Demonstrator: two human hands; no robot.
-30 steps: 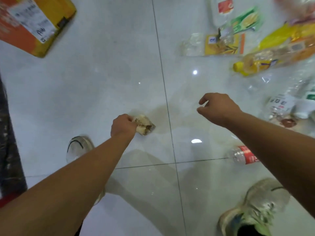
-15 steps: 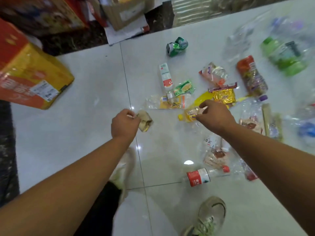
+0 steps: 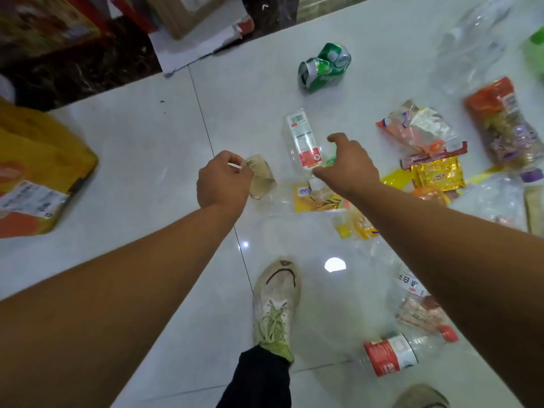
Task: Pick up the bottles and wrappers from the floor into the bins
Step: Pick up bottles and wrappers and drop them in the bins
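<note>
My left hand (image 3: pixel 223 182) is closed around a crumpled clear wrapper (image 3: pixel 262 179) held above the white tiled floor. My right hand (image 3: pixel 348 166) hovers with fingers spread just over a clear bottle with a red-and-white label (image 3: pixel 303 139), not touching it as far as I can tell. Below that bottle lies a clear bottle with a yellow label (image 3: pixel 318 200). A crushed green can (image 3: pixel 323 66) lies farther back. Gold (image 3: pixel 438 173) and orange-clear (image 3: pixel 415 128) wrappers lie to the right. A red-labelled bottle (image 3: pixel 391 353) rests near my feet.
An orange-yellow carton (image 3: pixel 35 178) stands at the left. Cardboard boxes (image 3: pixel 188 13) and a white sheet sit on the dark floor strip at the back. My shoes (image 3: pixel 276 301) stand at the bottom centre and bottom right. More clear bottles and packets litter the right side.
The view has tilted up and forward over the litter. My right hand has moved left from the yellow bottle to above the red-and-white labelled bottle and spread its fingers. My left hand keeps the wrapper.
</note>
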